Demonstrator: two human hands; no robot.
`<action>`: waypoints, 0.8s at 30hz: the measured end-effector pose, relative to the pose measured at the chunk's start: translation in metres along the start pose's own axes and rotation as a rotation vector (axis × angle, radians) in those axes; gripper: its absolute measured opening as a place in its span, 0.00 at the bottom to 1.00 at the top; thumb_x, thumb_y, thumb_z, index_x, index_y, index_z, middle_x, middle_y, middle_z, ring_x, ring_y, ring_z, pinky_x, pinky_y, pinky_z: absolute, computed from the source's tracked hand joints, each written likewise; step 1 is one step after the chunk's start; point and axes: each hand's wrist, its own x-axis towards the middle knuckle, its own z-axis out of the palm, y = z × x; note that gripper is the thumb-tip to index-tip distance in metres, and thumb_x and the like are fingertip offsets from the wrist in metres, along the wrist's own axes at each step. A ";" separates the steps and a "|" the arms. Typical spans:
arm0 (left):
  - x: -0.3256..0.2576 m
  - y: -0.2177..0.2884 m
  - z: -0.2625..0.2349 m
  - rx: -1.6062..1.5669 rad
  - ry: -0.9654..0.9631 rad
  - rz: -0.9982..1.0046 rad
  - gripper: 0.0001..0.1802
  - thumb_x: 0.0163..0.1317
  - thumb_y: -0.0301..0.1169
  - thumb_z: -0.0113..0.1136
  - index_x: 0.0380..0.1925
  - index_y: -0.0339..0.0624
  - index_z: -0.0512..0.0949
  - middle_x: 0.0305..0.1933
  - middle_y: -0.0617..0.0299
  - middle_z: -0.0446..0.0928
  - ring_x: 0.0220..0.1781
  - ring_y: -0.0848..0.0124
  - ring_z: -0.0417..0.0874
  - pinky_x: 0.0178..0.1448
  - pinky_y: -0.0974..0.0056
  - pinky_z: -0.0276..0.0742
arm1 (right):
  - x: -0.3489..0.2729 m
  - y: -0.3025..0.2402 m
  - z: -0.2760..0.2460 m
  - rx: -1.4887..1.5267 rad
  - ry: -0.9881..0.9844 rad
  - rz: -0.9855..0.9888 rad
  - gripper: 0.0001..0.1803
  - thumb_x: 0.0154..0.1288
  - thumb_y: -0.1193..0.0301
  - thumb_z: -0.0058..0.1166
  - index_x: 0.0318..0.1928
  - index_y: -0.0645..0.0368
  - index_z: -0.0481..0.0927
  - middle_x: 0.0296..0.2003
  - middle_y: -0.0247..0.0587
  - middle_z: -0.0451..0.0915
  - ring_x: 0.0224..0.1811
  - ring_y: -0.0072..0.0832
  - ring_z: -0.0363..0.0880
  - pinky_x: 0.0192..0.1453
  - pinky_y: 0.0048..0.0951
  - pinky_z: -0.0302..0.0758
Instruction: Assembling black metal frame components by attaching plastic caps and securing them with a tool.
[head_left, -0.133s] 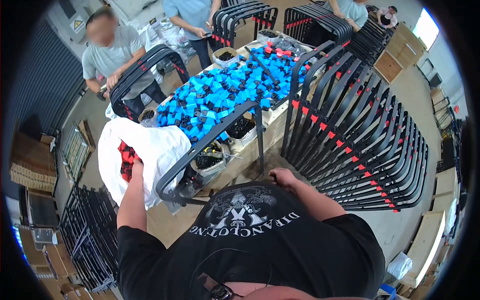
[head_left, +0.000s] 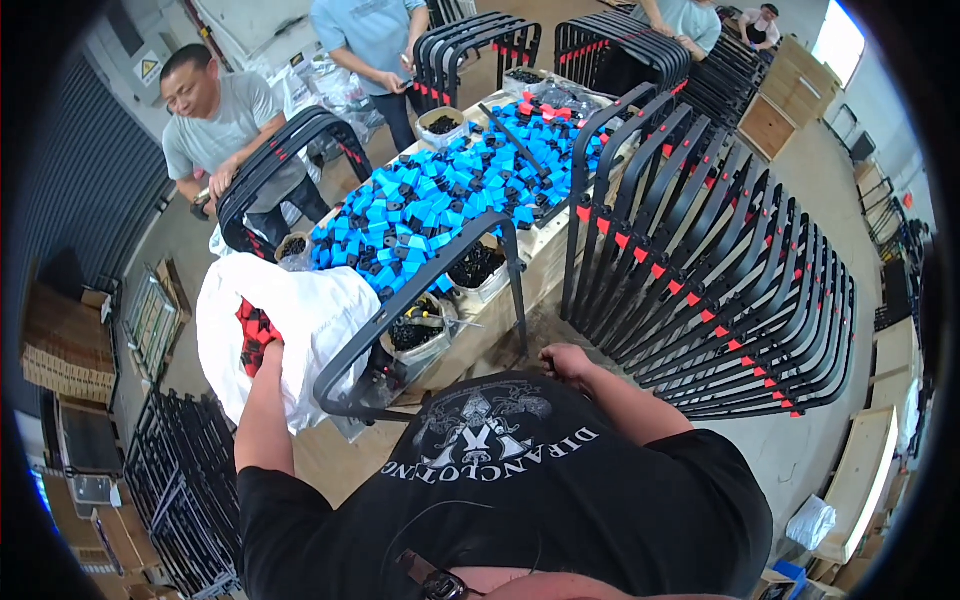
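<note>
My left hand [head_left: 268, 352] reaches into the mouth of a large white bag [head_left: 315, 295], against red and black plastic parts [head_left: 256, 325]. Its fingers are hidden among those parts, so their grip does not show. Closed in a fist, my right hand [head_left: 566, 362] is in front of my body at the right; anything inside it is hidden. A black bent-tube frame [head_left: 430, 275] stands between me and the table, its lower left corner beside the bag and its right leg left of my right hand.
Blue and black plastic parts [head_left: 410, 205] cover the table. Tubs of small black pieces [head_left: 477, 266] and a tub with a yellow-handled tool [head_left: 418, 325] line its near edge. Many black frames with red pieces [head_left: 710, 260] lean in a row at right. Co-workers [head_left: 235, 125] stand across the table.
The view has shifted slightly, so the table and bag sit a little differently in it. My left hand stays at the red parts, and my right hand remains closed.
</note>
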 end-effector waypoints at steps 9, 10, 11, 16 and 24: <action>0.003 0.022 0.001 -0.257 -0.018 0.104 0.25 0.75 0.43 0.40 0.54 0.31 0.74 0.53 0.38 0.81 0.58 0.51 0.81 0.61 0.53 0.76 | -0.005 -0.009 0.005 0.034 -0.008 0.061 0.06 0.70 0.67 0.49 0.35 0.53 0.77 0.20 0.30 0.69 0.18 0.23 0.64 0.21 0.30 0.57; -0.002 0.016 0.004 -0.294 -0.015 0.101 0.25 0.75 0.43 0.40 0.54 0.32 0.74 0.53 0.38 0.81 0.58 0.51 0.81 0.61 0.53 0.76 | -0.004 -0.010 0.007 -0.003 -0.020 0.035 0.06 0.69 0.67 0.49 0.36 0.53 0.77 0.20 0.30 0.69 0.18 0.24 0.64 0.21 0.30 0.58; -0.008 0.009 0.010 -0.332 -0.011 0.098 0.25 0.76 0.43 0.40 0.54 0.32 0.74 0.53 0.38 0.81 0.58 0.52 0.81 0.61 0.54 0.76 | 0.001 -0.009 0.007 -0.016 -0.024 0.032 0.06 0.69 0.67 0.49 0.36 0.53 0.77 0.20 0.30 0.69 0.18 0.24 0.64 0.21 0.30 0.58; -0.024 0.020 0.017 -0.456 -0.054 0.162 0.26 0.76 0.44 0.39 0.54 0.32 0.75 0.52 0.40 0.81 0.56 0.54 0.82 0.61 0.54 0.76 | 0.017 0.011 0.007 -0.048 -0.041 -0.035 0.08 0.68 0.66 0.51 0.35 0.55 0.79 0.21 0.32 0.70 0.19 0.25 0.66 0.22 0.32 0.60; 0.002 -0.026 -0.057 -0.685 0.002 0.066 0.27 0.77 0.46 0.39 0.55 0.33 0.76 0.50 0.42 0.82 0.53 0.57 0.83 0.60 0.56 0.75 | 0.012 -0.008 -0.015 -0.010 -0.152 0.055 0.08 0.66 0.65 0.54 0.30 0.53 0.78 0.21 0.32 0.70 0.20 0.25 0.68 0.23 0.31 0.62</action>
